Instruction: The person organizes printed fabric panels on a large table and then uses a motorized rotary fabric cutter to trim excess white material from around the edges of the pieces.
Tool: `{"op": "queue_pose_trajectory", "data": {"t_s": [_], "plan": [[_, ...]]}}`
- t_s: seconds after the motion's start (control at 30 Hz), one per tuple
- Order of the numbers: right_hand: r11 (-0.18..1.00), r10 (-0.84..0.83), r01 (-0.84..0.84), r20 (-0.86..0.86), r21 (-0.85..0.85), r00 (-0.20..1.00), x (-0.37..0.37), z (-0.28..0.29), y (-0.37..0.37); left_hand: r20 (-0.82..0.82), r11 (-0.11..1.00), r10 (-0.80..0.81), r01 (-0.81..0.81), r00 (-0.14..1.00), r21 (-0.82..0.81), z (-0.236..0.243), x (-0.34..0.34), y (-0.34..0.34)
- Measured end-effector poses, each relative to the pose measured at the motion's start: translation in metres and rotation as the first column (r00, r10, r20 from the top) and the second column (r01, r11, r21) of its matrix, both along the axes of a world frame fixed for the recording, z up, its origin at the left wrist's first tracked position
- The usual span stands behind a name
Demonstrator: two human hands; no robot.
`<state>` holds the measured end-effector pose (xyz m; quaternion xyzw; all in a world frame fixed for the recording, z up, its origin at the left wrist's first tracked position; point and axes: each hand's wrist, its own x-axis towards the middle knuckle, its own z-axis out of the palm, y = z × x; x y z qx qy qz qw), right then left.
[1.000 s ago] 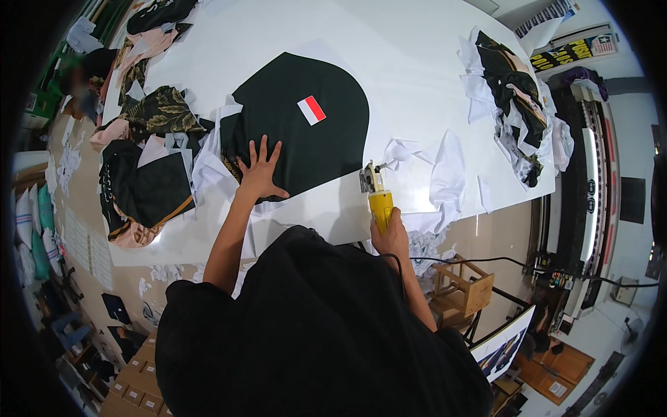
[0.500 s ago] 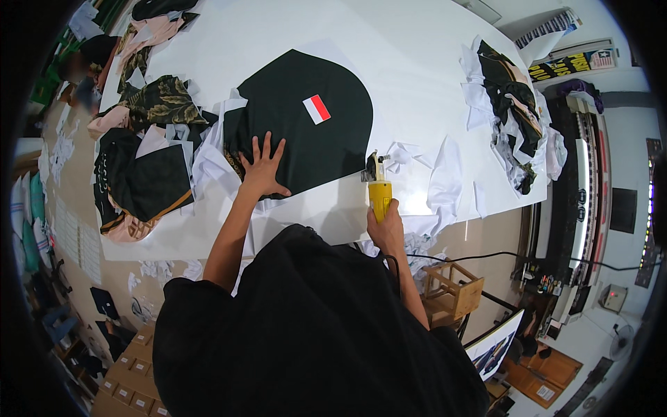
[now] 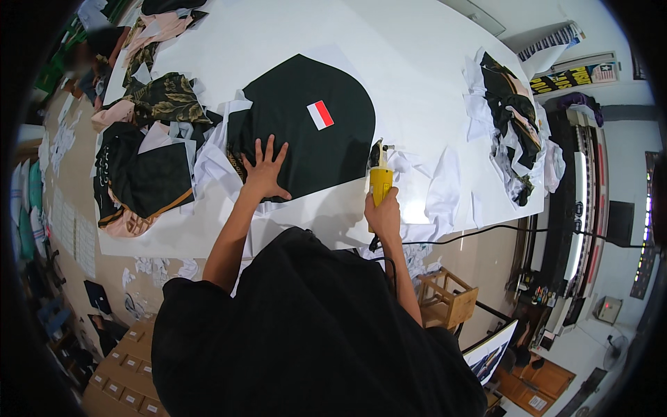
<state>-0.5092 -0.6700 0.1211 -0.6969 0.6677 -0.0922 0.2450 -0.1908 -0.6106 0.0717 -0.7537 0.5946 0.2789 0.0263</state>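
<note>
A dark green, nearly black fabric piece (image 3: 306, 139) with a rounded right edge lies flat on the white table (image 3: 410, 62). It bears a small red-and-white patch (image 3: 320, 115). My left hand (image 3: 265, 172) presses its lower left part, palm down with the fingers spread. In my right hand (image 3: 384, 208) is a yellow handheld electric fabric cutter (image 3: 381, 183), gripped round its body. The cutter's dark head stands at the fabric's lower right edge; whether the blade touches the cloth is hard to tell. White scraps (image 3: 442, 184) lie just right of the cutter.
Dark printed garment pieces (image 3: 149, 167) are heaped at the left, and another pile of cut fabric (image 3: 511, 118) is at the right. A black power cord (image 3: 479, 233) runs off to the right. A wooden stool (image 3: 448, 299) stands below the table's edge.
My right hand and the cutter have moved slightly away from me along the fabric's right edge. The left hand stays spread on the fabric. The view has shifted a little.
</note>
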Motion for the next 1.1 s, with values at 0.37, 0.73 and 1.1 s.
{"op": "queue_pose_trajectory", "data": {"t_s": [0.37,0.73,1.1], "plan": [[0.997,0.055,-0.056,-0.036,-0.049,0.998,0.003,-0.002,-0.055,-0.008,1.000,0.004,-0.004,1.000,-0.027,0.000,0.000,0.001],[0.984,0.177,-0.178,-0.054,-0.009,0.983,-0.007,-0.002,-0.118,-0.015,0.999,0.028,-0.028,0.999,-0.014,-0.001,-0.003,0.002],[0.921,0.388,-0.389,-0.037,0.004,0.921,-0.021,-0.001,-0.189,-0.034,0.982,0.139,-0.142,0.990,-0.123,0.014,-0.020,0.000]]}}
